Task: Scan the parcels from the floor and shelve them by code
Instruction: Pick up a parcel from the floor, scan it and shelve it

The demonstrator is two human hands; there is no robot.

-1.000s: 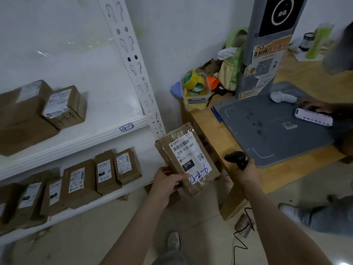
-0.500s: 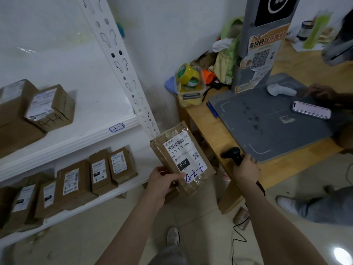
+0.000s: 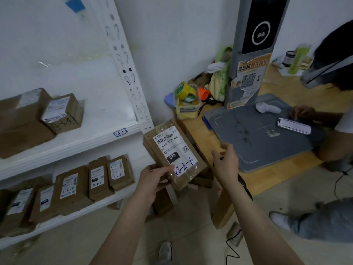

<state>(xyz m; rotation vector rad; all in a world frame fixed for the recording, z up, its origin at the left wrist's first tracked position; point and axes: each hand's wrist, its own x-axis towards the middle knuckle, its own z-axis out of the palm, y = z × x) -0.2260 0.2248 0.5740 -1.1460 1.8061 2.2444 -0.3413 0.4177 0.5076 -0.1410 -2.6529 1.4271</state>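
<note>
Parcel (image 3: 172, 153) gripped by left hand (image 3: 154, 180), label up, just left of right hand (image 3: 227, 161); scanner, raised a second ago, now hidden; right grip unclear; scan probably done, shelving next.

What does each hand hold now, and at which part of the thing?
The left hand grips the brown parcel at its near lower corner, with the thumb on its labelled face. Whether the right hand holds anything cannot be told.
</note>
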